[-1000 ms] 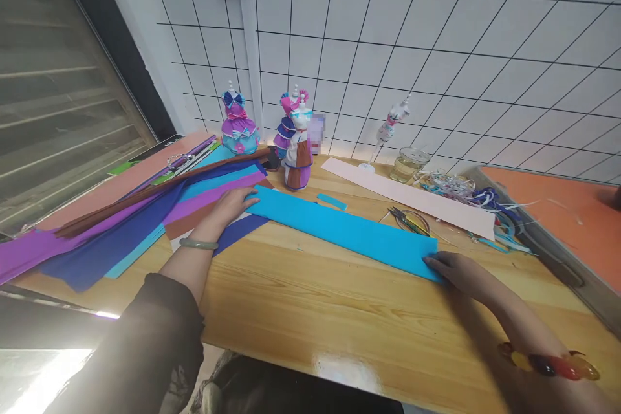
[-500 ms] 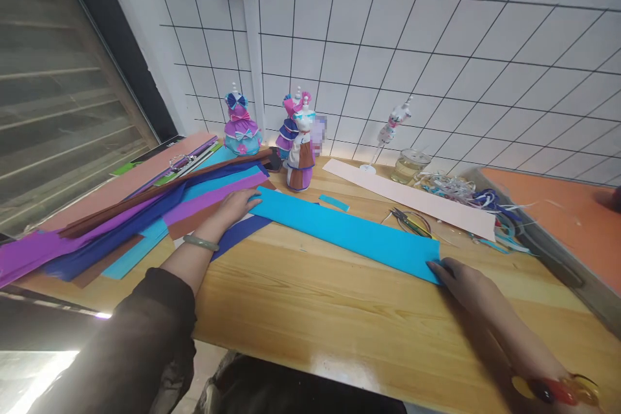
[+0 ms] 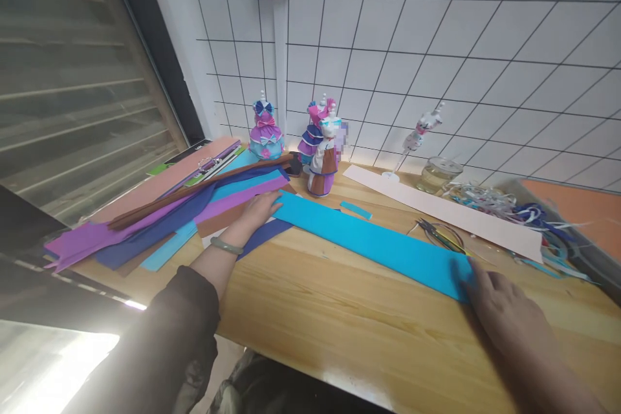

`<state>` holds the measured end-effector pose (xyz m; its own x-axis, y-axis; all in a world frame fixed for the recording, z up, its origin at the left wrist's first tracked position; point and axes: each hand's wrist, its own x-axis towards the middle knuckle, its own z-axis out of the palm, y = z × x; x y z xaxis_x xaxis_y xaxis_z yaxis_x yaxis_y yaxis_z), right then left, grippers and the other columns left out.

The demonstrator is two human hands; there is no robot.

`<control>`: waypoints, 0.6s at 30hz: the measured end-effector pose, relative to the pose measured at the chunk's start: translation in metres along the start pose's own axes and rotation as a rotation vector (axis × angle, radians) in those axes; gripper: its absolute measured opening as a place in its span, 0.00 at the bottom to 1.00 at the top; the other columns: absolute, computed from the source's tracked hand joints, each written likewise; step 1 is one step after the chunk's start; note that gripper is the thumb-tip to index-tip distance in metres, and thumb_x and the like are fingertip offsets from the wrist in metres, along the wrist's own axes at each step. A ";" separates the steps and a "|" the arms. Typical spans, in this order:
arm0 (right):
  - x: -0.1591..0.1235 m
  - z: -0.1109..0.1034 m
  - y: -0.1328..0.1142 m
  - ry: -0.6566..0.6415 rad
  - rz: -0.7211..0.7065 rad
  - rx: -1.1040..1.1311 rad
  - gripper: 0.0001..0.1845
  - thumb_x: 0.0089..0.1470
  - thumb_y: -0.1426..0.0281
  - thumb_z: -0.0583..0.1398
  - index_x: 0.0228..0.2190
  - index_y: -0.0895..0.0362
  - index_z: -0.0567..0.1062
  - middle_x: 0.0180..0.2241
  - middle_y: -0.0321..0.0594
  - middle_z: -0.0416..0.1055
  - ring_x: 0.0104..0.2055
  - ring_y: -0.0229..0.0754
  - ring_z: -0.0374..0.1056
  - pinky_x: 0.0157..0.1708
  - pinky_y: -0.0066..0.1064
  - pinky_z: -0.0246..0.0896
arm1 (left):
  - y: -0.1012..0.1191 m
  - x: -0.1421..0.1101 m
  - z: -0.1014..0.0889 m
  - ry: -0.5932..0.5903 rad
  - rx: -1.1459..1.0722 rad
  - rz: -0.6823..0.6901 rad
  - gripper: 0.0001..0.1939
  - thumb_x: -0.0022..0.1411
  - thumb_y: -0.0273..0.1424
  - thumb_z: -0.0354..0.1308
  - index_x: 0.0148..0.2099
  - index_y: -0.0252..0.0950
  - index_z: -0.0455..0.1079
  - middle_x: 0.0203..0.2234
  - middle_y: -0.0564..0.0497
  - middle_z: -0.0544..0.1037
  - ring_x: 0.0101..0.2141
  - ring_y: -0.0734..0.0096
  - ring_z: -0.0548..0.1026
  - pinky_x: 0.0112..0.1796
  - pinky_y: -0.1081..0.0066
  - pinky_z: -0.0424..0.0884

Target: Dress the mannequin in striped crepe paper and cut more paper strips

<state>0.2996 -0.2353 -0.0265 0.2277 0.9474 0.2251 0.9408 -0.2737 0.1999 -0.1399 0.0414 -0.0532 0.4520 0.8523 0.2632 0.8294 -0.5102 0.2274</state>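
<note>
A long, flat blue strip [image 3: 373, 242], which looks like paper or thin cloth, slants across the wooden table. At its left end my left hand [image 3: 259, 210] is closed on the strip, the fingers together near the edge. My right hand [image 3: 507, 307] grips the right end with its fingertips, which are somewhat blurred. Just beyond the strip lie a small blue scrap [image 3: 356, 209] and a pair of pliers [image 3: 441, 236]. A pale pink strip [image 3: 436, 208] rests farther back.
Coloured strips [image 3: 179, 213] are piled at the left. Dressed miniature mannequins [image 3: 266, 132] and a bare, tilted one [image 3: 422, 129] stand near the wire grid. At the right are a glass jar [image 3: 439, 176], tangled ribbons [image 3: 490, 204] and a grey-edged orange surface [image 3: 582, 207].
The whole view has shifted, so things appear farther right and slightly lower. Both hands stay at the strip's ends; the right fingers have moved a little over its edge.
</note>
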 end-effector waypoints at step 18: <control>0.033 0.034 -0.018 0.349 -0.719 -0.293 0.40 0.53 0.82 0.49 0.64 0.54 0.42 0.65 0.53 0.44 0.63 0.61 0.45 0.55 0.62 0.47 | 0.070 -0.019 -0.014 -0.068 0.028 0.466 0.20 0.68 0.30 0.40 0.58 0.37 0.62 0.59 0.46 0.61 0.62 0.63 0.50 0.60 0.59 0.50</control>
<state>0.2990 -0.1931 -0.0552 -0.5358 0.8151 0.2202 0.7133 0.2973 0.6347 -0.0950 -0.0118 -0.0287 0.7979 0.5392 0.2693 0.5412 -0.8377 0.0737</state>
